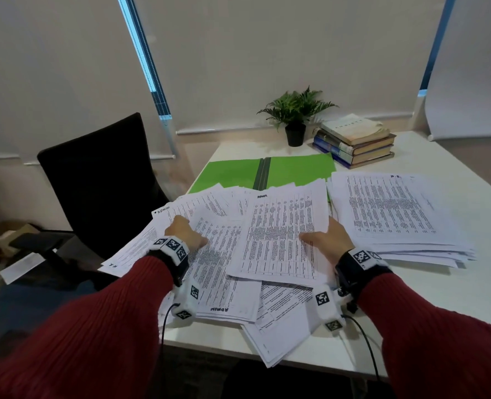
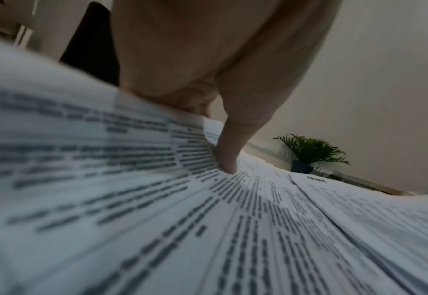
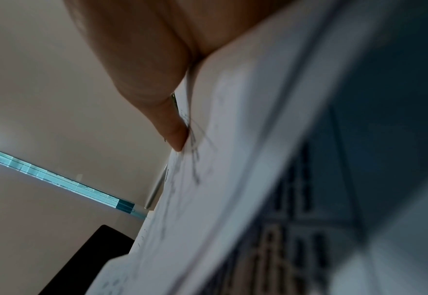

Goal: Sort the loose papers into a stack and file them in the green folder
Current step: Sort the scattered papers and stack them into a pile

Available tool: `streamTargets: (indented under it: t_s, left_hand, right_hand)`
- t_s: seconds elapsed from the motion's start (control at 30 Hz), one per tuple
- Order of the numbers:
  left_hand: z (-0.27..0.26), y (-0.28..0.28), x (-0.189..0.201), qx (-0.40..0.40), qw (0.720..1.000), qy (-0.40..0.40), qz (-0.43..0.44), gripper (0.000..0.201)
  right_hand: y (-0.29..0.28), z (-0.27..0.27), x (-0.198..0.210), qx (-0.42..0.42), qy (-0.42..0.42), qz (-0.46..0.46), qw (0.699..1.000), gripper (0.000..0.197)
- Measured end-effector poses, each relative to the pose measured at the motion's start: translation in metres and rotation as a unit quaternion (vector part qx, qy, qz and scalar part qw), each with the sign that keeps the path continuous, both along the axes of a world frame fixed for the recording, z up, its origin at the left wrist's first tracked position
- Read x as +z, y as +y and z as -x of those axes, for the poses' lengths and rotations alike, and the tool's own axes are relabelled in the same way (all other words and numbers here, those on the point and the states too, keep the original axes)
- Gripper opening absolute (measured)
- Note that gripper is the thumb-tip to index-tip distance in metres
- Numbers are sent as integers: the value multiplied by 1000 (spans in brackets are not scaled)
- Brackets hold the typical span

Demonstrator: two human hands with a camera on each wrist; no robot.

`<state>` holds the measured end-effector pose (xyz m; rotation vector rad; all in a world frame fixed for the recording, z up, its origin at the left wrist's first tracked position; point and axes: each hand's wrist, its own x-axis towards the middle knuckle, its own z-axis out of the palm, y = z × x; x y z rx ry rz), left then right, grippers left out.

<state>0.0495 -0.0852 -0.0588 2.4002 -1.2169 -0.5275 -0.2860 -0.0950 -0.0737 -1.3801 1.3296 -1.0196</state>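
Printed loose papers [image 1: 278,234] lie fanned across the near part of the white table [image 1: 468,298]. My left hand [image 1: 185,231] grips the left side of the pile, its thumb on top of the sheets [image 2: 207,229] and its fingers hidden under them. My right hand [image 1: 326,239] pinches the right edge of a top sheet [image 3: 233,159], thumb on the printed face. The green folder [image 1: 232,171] lies open and flat behind the pile, its near edge covered by sheets. A squarer stack of papers [image 1: 393,211] sits to the right.
A potted plant [image 1: 296,116] and a pile of books [image 1: 356,142] stand at the back of the table. A black chair [image 1: 100,174] is at the left. Some sheets [image 1: 276,338] overhang the table's front edge.
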Motion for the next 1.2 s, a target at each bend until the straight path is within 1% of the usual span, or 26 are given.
streamTargets:
  t_s: [0.03, 0.07, 0.1, 0.17, 0.23, 0.3, 0.37, 0.43, 0.5, 0.57, 0.6, 0.63, 0.7, 0.73, 0.77, 0.8, 0.83, 0.87, 0.9, 0.97, 1.0, 1.03, 1.07, 1.13, 1.17, 1.2]
  left_hand:
    - [-1, 1, 3, 12, 999, 10, 29, 76]
    - [-3, 1, 9, 17, 998, 7, 55, 72]
    - [-7, 2, 17, 19, 997, -4, 74, 63]
    - [-19, 4, 40, 30, 991, -14, 129, 43]
    - [-26, 8, 69, 33, 978, -19, 204, 33]
    - [-32, 9, 97, 24, 960, -30, 278, 30]
    - [-35, 9, 124, 18, 939, -24, 342, 30]
    - [-36, 6, 141, 20, 923, 18, 384, 30]
    - [-32, 1, 145, 4, 913, 83, 400, 29]
    - [-28, -8, 134, -16, 907, 161, 389, 27]
    - [-25, -13, 126, -21, 899, 193, 391, 29]
    - [-19, -17, 120, -23, 893, 209, 399, 29]
    - [-1, -18, 120, -5, 871, 201, 448, 26]
    - [1, -20, 122, 15, 854, 191, 484, 25]
    - [3, -23, 124, 32, 831, 193, 521, 25]
    - [4, -24, 128, 41, 814, 199, 544, 26]
    - [4, -26, 130, 40, 808, 213, 548, 26]
    - [3, -29, 129, 33, 813, 233, 532, 27]
    - [7, -30, 127, 19, 828, 260, 496, 27]
    - [14, -36, 109, -19, 870, 305, 387, 30]
    - [19, -36, 98, -37, 890, 307, 334, 34]
    - [26, -37, 84, -45, 906, 305, 291, 43]
    - [32, -39, 69, -46, 915, 309, 255, 51]
    - [49, -38, 44, -47, 925, 319, 203, 60]
    - [59, -38, 34, -44, 931, 314, 182, 67]
    - [69, -36, 27, -37, 936, 308, 166, 74]
  right_hand:
    - [0, 0, 0, -1, 2, -1, 1000, 28]
    - [0, 0, 1, -2, 7, -3, 1000, 25]
    - [0, 0, 0, -4, 15, -4, 1000, 23]
    - [1, -1, 1, -1, 29, -4, 1000, 28]
    - [2, -3, 2, 5, 36, -3, 999, 34]
    - [2, -4, 3, 14, 36, -4, 999, 35]
    - [3, -5, 5, 25, 26, -11, 999, 37]
    - [3, -5, 7, 37, 15, -21, 999, 41]
    - [2, -6, 8, 42, 14, -25, 999, 39]
    - [-1, -7, 7, 37, 9, -30, 999, 36]
    - [-2, -7, 7, 33, 7, -34, 999, 37]
    - [-3, -6, 6, 32, 7, -37, 999, 37]
    - [-5, -6, 3, 30, 8, -44, 999, 39]
    - [-4, -6, 4, 29, 8, -46, 998, 40]
    - [-6, -5, 3, 30, 7, -47, 998, 41]
    - [-6, -6, 3, 32, 4, -49, 998, 42]
    - [-8, -6, 2, 28, -5, -55, 998, 40]
    - [-9, -7, 2, 21, -16, -61, 998, 37]
    - [-10, -7, 2, 15, -21, -64, 998, 33]
    - [-11, -8, 4, 4, -23, -67, 997, 25]
    - [-10, -9, 7, -3, -37, -69, 997, 23]
    - [-10, -9, 8, -12, -59, -74, 996, 25]
    - [-7, -8, 11, -19, -83, -82, 993, 35]
    - [-6, -8, 13, -24, -127, -97, 987, 64]
    - [-7, -7, 13, -12, -137, -92, 986, 76]
    - [-6, -7, 11, 3, -124, -78, 989, 86]
